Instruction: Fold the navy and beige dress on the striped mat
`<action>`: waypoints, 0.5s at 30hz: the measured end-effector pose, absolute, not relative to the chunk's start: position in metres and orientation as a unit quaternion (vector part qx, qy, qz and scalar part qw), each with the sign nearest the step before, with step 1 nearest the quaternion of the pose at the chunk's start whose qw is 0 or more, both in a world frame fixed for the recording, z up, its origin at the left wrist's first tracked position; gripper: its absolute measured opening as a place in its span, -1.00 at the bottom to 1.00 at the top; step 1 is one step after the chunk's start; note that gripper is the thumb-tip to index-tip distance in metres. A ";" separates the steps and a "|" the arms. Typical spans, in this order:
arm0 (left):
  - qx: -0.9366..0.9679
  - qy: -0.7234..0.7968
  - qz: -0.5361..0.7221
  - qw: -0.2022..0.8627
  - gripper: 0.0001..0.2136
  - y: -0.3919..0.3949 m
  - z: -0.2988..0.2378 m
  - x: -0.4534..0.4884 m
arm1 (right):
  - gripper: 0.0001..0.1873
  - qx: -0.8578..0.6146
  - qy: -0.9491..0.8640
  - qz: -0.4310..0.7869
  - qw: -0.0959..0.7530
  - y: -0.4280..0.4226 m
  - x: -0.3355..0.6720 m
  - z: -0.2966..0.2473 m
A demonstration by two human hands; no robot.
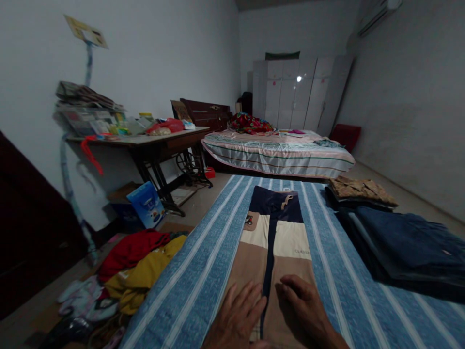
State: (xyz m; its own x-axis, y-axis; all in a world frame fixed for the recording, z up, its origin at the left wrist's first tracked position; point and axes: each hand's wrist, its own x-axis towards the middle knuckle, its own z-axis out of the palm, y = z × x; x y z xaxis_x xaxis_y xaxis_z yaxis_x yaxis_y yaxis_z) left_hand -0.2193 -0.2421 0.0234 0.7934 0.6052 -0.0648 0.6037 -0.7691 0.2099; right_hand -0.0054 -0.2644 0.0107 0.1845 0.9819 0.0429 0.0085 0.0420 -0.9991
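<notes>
A pair of drawstring trousers (290, 264) lies flat and lengthwise on a blue striped bed cover. It has a navy waist, cream panels, tan legs and a dark strip down the middle; a small picture patch shows at the upper left. My left hand (238, 310) rests palm down on the left leg, fingers spread out. Over the right leg is my right hand (305, 303), its fingers loosely curled and nothing visible in them. The lower ends of the trouser legs are hidden by my hands and the frame's bottom edge.
Folded jeans (410, 237) lie stacked at the right, with folded brown patterned clothing (363, 191) behind. On the floor at left are red clothes (134, 249) and yellow clothes (148, 271). A cluttered sewing table (163, 138) stands beyond; another bed (276, 157) is at the back.
</notes>
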 end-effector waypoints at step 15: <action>0.944 0.313 0.044 0.094 -0.31 -0.245 0.026 -0.220 | -0.55 -0.520 -0.414 0.487 0.567 -0.273 -0.006 0.030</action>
State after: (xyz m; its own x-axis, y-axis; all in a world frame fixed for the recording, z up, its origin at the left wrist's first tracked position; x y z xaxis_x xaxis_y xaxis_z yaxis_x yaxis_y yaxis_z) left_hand -0.2203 -0.2449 0.0256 0.8004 0.5990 0.0232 0.5825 -0.7864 0.2054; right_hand -0.0058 -0.2729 0.0301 0.1820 0.9826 -0.0367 -0.1211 -0.0146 -0.9925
